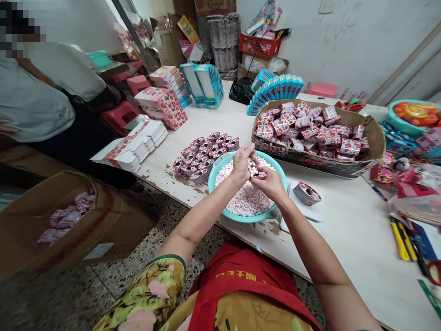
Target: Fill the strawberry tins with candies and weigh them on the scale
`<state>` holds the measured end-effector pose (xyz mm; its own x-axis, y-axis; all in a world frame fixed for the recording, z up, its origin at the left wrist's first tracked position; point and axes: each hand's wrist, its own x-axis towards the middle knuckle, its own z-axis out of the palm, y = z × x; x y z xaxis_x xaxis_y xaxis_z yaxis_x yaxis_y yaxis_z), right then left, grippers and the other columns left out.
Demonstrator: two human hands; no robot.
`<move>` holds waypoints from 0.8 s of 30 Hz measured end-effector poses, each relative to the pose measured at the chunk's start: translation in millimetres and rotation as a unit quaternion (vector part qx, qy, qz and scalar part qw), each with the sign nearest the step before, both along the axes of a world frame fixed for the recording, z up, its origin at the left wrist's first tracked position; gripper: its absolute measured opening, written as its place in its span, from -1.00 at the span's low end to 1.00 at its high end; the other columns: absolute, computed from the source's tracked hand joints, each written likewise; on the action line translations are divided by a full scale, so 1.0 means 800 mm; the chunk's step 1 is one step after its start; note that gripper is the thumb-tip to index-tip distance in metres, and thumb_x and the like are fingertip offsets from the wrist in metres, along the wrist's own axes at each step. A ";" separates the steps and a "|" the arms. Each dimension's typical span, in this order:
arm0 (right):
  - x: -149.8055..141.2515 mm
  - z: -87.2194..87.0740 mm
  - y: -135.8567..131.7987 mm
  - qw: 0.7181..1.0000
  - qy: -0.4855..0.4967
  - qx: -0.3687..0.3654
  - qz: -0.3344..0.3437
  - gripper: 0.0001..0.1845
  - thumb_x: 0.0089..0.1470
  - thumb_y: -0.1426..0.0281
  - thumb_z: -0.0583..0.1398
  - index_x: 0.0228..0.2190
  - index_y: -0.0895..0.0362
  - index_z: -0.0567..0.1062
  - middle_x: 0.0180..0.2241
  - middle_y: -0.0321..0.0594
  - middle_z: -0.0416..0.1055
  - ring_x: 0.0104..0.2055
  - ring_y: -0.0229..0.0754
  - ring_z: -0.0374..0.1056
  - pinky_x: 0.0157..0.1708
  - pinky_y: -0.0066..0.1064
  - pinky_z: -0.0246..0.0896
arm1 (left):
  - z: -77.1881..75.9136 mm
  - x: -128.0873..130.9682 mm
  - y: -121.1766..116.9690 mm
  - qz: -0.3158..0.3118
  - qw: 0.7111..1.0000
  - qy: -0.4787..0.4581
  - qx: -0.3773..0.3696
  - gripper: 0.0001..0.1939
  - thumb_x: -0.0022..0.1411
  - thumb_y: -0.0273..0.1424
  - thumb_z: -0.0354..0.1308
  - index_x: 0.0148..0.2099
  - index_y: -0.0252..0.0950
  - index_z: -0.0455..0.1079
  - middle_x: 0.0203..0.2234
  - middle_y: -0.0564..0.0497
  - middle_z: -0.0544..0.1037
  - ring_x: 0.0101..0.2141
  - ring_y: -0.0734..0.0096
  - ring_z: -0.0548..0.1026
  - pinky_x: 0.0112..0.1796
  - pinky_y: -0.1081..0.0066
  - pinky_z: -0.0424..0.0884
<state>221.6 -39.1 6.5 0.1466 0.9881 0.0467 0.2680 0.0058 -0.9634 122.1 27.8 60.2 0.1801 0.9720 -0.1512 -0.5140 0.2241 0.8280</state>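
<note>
Over the bowl [245, 219] on the worn surface [347, 207], left fingers [247, 151] curl around pale pellets [253, 169], right fingers [264, 182] pinch a pack [262, 175]; a red basket [260, 45] is near the wall [330, 50].

Yellow characters [237, 276] cross the red apron [244, 296], but neither they nor the packs' [280, 125] print can be read.

glossy plastic basin [213, 181], matt cardbd box [375, 142], rough chipped-paint tabletop [344, 220]
</note>
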 end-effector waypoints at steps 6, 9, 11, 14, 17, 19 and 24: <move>0.001 0.003 -0.003 0.999 0.017 -0.024 -0.017 -0.45 -0.17 0.14 0.39 -0.15 0.18 0.55 -0.51 -0.25 0.52 -0.48 -0.19 0.41 -0.46 -0.41 0.26 | -0.007 0.003 0.000 -0.008 0.999 0.020 0.028 -0.47 0.06 0.00 0.44 -0.44 -0.25 0.24 -0.65 0.19 0.33 -0.63 0.58 0.34 -0.55 0.50 0.31; -0.001 0.002 -0.003 0.999 0.013 -0.025 -0.016 -0.49 -0.18 0.14 0.37 -0.21 0.18 0.54 -0.49 -0.25 0.52 -0.46 -0.19 0.41 -0.44 -0.43 0.26 | -0.009 0.004 -0.001 -0.025 0.998 0.043 0.034 -0.50 0.09 -0.02 0.43 -0.43 -0.26 0.27 -0.65 0.18 0.34 -0.62 0.59 0.35 -0.54 0.51 0.31; -0.003 0.000 -0.003 1.000 0.012 -0.021 -0.009 -0.53 -0.17 0.13 0.36 -0.25 0.17 0.54 -0.48 -0.26 0.52 -0.44 -0.19 0.42 -0.43 -0.43 0.26 | -0.008 0.005 -0.001 -0.020 0.998 0.050 0.037 -0.51 0.10 -0.04 0.43 -0.44 -0.26 0.27 -0.64 0.18 0.35 -0.62 0.60 0.36 -0.53 0.52 0.31; -0.005 0.000 -0.004 1.000 0.018 -0.023 -0.004 -0.52 -0.17 0.13 0.35 -0.23 0.17 0.55 -0.50 -0.28 0.51 -0.45 -0.20 0.41 -0.43 -0.43 0.25 | -0.006 0.007 -0.002 -0.031 0.998 0.057 0.023 -0.50 0.10 -0.04 0.44 -0.44 -0.26 0.26 -0.64 0.18 0.35 -0.63 0.59 0.37 -0.56 0.52 0.29; -0.005 0.003 -0.006 0.999 0.033 -0.021 -0.008 -0.47 -0.17 0.13 0.35 -0.17 0.18 0.56 -0.47 -0.28 0.52 -0.44 -0.21 0.41 -0.42 -0.42 0.26 | -0.001 0.007 -0.004 -0.051 0.996 0.069 0.018 -0.51 0.13 -0.01 0.41 -0.42 -0.26 0.28 -0.63 0.17 0.35 -0.64 0.59 0.36 -0.58 0.53 0.25; -0.005 0.005 -0.008 0.999 0.037 -0.011 -0.012 -0.46 -0.15 0.12 0.35 -0.15 0.17 0.56 -0.42 -0.26 0.54 -0.41 -0.20 0.43 -0.39 -0.42 0.29 | 0.002 0.005 -0.006 -0.048 0.996 0.069 0.021 -0.50 0.14 0.00 0.40 -0.42 -0.26 0.28 -0.64 0.18 0.34 -0.64 0.60 0.35 -0.58 0.53 0.25; -0.002 0.008 -0.013 0.999 0.018 0.010 -0.030 -0.53 -0.14 0.14 0.36 -0.20 0.15 0.57 -0.38 -0.23 0.54 -0.34 -0.15 0.45 -0.35 -0.38 0.33 | 0.009 0.000 -0.013 -0.084 0.994 0.052 0.035 -0.50 0.11 0.03 0.42 -0.40 -0.27 0.34 -0.63 0.15 0.38 -0.62 0.54 0.43 -0.55 0.51 0.35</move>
